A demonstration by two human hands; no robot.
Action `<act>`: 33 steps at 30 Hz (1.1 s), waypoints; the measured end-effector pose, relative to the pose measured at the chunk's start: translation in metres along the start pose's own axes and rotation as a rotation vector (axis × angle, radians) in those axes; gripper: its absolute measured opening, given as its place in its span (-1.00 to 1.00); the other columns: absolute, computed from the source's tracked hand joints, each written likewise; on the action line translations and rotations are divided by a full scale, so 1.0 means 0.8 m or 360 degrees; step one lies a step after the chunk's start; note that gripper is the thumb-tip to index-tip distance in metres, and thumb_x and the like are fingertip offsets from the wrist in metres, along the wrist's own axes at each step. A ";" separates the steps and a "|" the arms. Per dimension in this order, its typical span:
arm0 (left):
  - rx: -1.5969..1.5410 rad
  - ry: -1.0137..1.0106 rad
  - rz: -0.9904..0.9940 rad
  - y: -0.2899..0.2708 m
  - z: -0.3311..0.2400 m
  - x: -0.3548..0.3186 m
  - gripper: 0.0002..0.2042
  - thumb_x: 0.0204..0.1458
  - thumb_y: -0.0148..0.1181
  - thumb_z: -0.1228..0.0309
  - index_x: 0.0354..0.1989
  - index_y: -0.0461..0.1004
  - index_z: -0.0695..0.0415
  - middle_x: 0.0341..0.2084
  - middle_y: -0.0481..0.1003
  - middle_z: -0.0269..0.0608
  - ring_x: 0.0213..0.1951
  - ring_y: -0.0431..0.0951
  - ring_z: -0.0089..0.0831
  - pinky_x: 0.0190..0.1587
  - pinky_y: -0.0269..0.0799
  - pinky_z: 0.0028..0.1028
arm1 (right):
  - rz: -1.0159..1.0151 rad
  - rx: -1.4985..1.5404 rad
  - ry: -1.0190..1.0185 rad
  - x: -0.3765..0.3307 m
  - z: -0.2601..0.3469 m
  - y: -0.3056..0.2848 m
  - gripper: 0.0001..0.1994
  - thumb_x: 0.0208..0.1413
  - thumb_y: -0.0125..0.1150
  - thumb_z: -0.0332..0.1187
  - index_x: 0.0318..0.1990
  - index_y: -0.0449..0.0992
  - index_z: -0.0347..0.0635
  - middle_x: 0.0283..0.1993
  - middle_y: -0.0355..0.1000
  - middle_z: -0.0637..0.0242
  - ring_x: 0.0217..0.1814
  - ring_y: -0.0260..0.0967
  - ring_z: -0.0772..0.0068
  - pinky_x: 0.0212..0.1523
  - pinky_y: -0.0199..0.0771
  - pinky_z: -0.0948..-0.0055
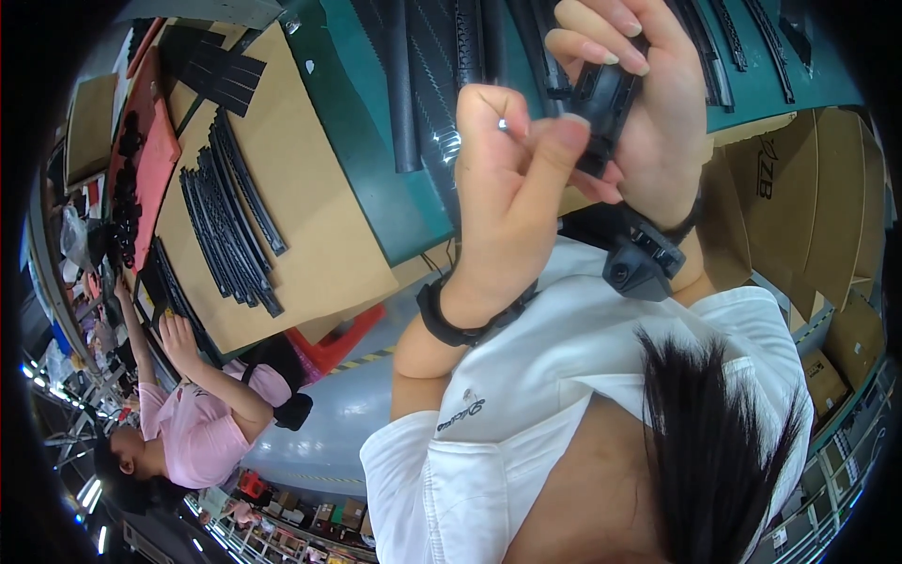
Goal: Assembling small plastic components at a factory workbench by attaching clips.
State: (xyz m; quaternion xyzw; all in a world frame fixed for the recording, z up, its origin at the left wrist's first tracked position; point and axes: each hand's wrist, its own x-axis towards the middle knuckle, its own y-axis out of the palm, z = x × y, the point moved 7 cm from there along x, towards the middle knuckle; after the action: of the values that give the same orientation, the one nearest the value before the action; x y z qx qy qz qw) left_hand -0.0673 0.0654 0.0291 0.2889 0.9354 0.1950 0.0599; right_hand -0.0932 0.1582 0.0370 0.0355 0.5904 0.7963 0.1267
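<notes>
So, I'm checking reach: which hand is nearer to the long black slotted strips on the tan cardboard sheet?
Left: the left hand is off to the right of the long black slotted strips; the right hand is farther right, beyond it.

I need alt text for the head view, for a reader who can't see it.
At a green table, a person's right hand holds a black plastic part, with the thumb of the curled left hand close against it. Long black strips lie on cardboard to the left; a co-worker in pink is at lower left.
</notes>
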 end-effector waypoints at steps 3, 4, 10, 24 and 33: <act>-0.0215 0.0035 -0.0124 -0.004 0.003 0.003 -0.82 0.09 -0.14 0.42 -0.34 -0.02 0.14 -0.55 0.38 -0.03 -0.55 0.45 -0.41 -0.50 0.40 -0.55 | 0.0651 0.0322 0.0163 0.018 -0.014 -0.005 -0.82 0.08 -0.19 -0.47 -0.15 0.25 -0.16 -0.65 0.06 0.47 -0.72 0.00 0.64 -0.59 0.15 0.61; -0.0324 0.0050 -0.0185 -0.006 0.006 0.004 -0.82 0.09 -0.13 0.45 -0.31 -0.01 0.16 -0.57 0.38 -0.07 -0.57 0.44 -0.49 -0.51 0.38 -0.61 | 0.0976 0.0478 0.0249 0.015 -0.013 0.002 -0.80 0.07 -0.16 -0.45 -0.13 0.24 -0.18 -0.64 0.11 0.44 -0.70 0.08 0.58 -0.56 0.21 0.56; -0.0072 -0.0277 -0.0181 -0.057 0.027 -0.015 -0.78 0.09 -0.13 0.36 -0.18 0.12 0.21 -0.58 0.35 -0.16 -0.58 0.42 -0.44 -0.51 0.36 -0.52 | 0.0624 -0.1662 0.0273 -0.016 -0.069 -0.002 -0.63 0.07 -0.06 -0.32 0.01 0.13 -0.28 -0.28 0.32 0.28 -0.23 0.32 0.47 -0.19 0.33 0.56; 0.3317 -0.0114 -0.1449 -0.444 -0.127 -0.147 -0.60 -0.10 0.13 0.27 -0.13 0.29 0.26 -0.45 0.44 0.03 -0.44 0.46 -0.20 -0.34 0.36 -0.33 | 0.0077 -0.4173 -0.0479 0.103 0.163 -0.104 -0.42 -0.04 0.05 -0.04 0.04 0.21 -0.28 0.01 0.21 -0.02 0.01 0.23 0.07 -0.01 0.25 0.32; 0.3252 -0.0346 -0.1574 -0.346 -0.135 -0.106 -0.60 -0.17 0.18 0.30 -0.17 0.33 0.28 -0.24 0.37 0.08 -0.16 0.35 -0.07 -0.10 0.24 -0.24 | -0.0536 -0.4421 -0.0040 0.135 0.164 -0.124 -0.26 -0.11 0.04 0.10 0.08 0.13 -0.35 0.01 0.20 -0.10 -0.02 0.26 -0.01 -0.05 0.30 0.30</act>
State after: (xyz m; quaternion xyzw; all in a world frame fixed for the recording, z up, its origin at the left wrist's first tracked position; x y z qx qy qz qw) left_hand -0.1642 -0.2276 0.0174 -0.1825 0.6580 -0.7287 -0.0524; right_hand -0.1544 0.3338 -0.0276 -0.1808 -0.6751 0.6980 0.1561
